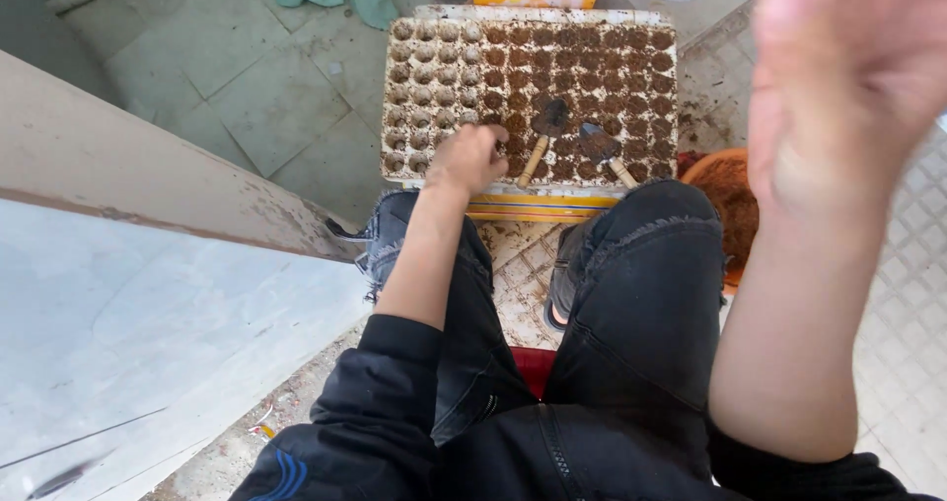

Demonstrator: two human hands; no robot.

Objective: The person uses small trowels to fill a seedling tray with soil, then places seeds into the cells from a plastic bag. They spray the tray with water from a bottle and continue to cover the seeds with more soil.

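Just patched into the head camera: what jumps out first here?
The right hand is raised close to the lens, blurred, filling the upper right. Below centre, the left hand rests on a seed tray of soil-filled cells, with two small trowels lying on it just to the right.

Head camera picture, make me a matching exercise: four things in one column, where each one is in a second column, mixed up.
1. left hand
2. right hand
3. two small trowels
4. orange bowl of soil

a. raised close to the camera, blurred
b. on the floor right of the seed tray
c. lying on the filled cells
d. fingers down on the tray's near edge

Pairs: 1-d, 2-a, 3-c, 4-b
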